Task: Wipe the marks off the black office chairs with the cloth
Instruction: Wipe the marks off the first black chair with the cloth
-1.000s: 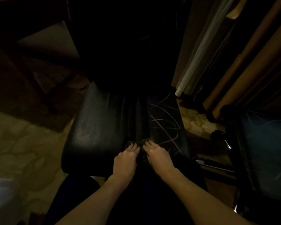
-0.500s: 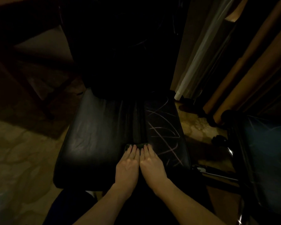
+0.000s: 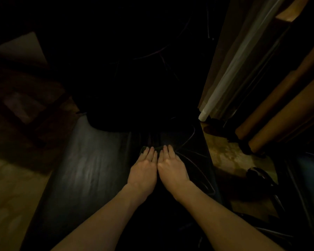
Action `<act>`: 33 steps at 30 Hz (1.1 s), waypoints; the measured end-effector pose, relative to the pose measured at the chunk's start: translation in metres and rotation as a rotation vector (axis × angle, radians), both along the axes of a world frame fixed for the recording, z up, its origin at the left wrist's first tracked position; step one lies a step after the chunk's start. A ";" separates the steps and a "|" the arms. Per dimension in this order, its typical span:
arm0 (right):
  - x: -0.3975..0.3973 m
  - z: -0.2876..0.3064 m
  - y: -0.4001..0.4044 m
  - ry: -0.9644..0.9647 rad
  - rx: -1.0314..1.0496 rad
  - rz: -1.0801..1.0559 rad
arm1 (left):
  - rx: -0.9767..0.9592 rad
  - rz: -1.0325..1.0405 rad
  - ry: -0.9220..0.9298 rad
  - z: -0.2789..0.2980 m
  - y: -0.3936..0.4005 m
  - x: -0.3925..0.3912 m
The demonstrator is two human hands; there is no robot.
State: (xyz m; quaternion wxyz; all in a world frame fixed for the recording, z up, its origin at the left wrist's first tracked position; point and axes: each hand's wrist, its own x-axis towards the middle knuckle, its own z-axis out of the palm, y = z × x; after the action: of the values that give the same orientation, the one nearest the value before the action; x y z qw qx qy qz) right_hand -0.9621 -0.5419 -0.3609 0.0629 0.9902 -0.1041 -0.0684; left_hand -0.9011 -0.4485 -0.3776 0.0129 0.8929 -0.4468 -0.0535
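Head view looks down on the black leather office chair seat (image 3: 91,165), whose left half shows a dull sheen while thin pale scribbled marks (image 3: 190,136) cross its right half, just beside and beyond the hands. A second black office chair (image 3: 308,178) stands at the right edge, apart from the first. The left hand (image 3: 143,171) and right hand (image 3: 170,169) lie side by side, touching, palms down, fingers (image 3: 150,151) straight and close together, pressing flat on a small dark cloth (image 3: 143,148) of which only the far edge shows past the fingertips. To do this stroke well, I judge the flat, even pressure of both palms should carry the cloth rightward over the scribbles in overlapping passes, keeping the cloth from bunching under the fingers. The light is dim, so faint lines may escape notice; checking from a low angle would help.
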 end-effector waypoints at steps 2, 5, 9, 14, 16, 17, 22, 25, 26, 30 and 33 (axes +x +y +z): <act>0.027 -0.004 -0.021 -0.007 0.019 -0.039 | -0.041 0.007 -0.013 -0.004 -0.020 0.024; 0.065 -0.006 -0.054 -0.032 0.034 -0.075 | -0.118 0.020 -0.005 -0.007 -0.055 0.061; 0.109 -0.008 -0.095 -0.053 0.082 -0.115 | -0.198 0.059 0.043 -0.009 -0.099 0.107; 0.136 -0.016 -0.128 -0.068 0.133 -0.136 | -0.114 0.072 0.061 -0.011 -0.132 0.141; 0.134 -0.015 -0.133 -0.068 0.194 -0.144 | -0.127 0.101 0.063 -0.009 -0.134 0.146; 0.131 -0.012 -0.134 -0.069 0.202 -0.144 | -0.130 0.113 0.067 -0.007 -0.133 0.145; 0.104 0.004 -0.120 -0.089 0.173 -0.192 | -0.111 0.113 0.030 0.011 -0.124 0.118; 0.079 0.006 -0.107 -0.117 0.198 -0.213 | -0.110 0.064 0.035 0.014 -0.110 0.095; 0.070 0.005 -0.103 -0.124 0.208 -0.216 | -0.113 0.052 0.054 0.013 -0.103 0.087; 0.033 0.007 -0.080 -0.136 0.263 -0.221 | -0.111 0.011 0.131 0.015 -0.075 0.052; 0.001 0.011 -0.057 -0.122 0.286 -0.235 | -0.093 -0.010 0.155 0.019 -0.053 0.021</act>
State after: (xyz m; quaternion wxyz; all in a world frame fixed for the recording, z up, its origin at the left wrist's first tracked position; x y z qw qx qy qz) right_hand -0.9613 -0.5985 -0.3501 -0.0934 0.9724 -0.2119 -0.0294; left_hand -0.8803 -0.5016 -0.3589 0.0885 0.8823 -0.4511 -0.1016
